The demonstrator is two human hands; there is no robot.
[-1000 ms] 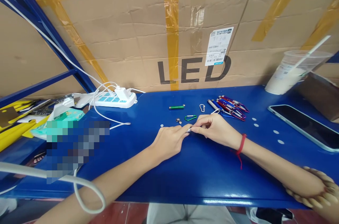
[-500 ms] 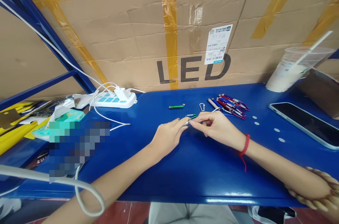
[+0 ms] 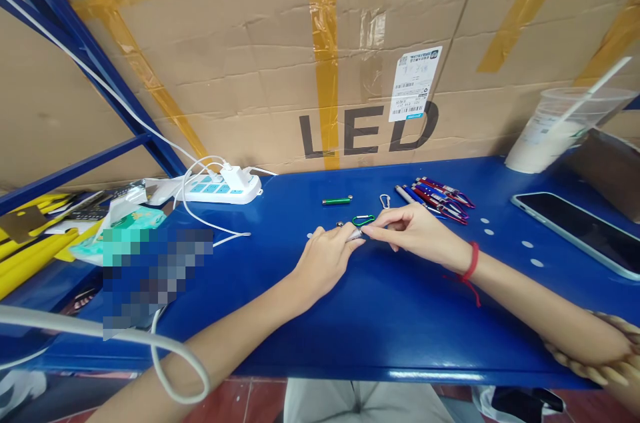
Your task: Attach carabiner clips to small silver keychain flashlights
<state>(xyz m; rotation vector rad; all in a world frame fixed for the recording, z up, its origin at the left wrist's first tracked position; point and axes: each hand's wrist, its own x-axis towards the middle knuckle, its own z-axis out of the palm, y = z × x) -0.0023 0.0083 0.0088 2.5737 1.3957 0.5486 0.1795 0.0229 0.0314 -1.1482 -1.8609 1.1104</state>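
Note:
My left hand (image 3: 325,256) is closed around a small silver mini flashlight (image 3: 355,234), most of which its fingers hide. At the flashlight's right end, the thumb and index finger of my right hand (image 3: 407,231) pinch together; whatever small part lies between them is too small to make out. Just beyond my fingertips lies a green carabiner (image 3: 363,220). A green mini flashlight tube (image 3: 336,201) rests farther back, and a silver carabiner (image 3: 385,200) is to its right. Several red, blue and silver mini flashlights with carabiners (image 3: 435,198) lie in a pile behind my right hand.
A white power strip (image 3: 220,191) with cables stands at the back left, near yellow and teal packets (image 3: 125,223). On the right are a phone (image 3: 580,230), a drink cup with a straw (image 3: 543,133) and small pale discs (image 3: 527,244). A cardboard box (image 3: 250,76) forms the back.
Both hands stay together at the silver flashlight, with a little more of it showing. My right fingers have shifted slightly, and the green carabiner is now in fuller view. The camera view shifted slightly.

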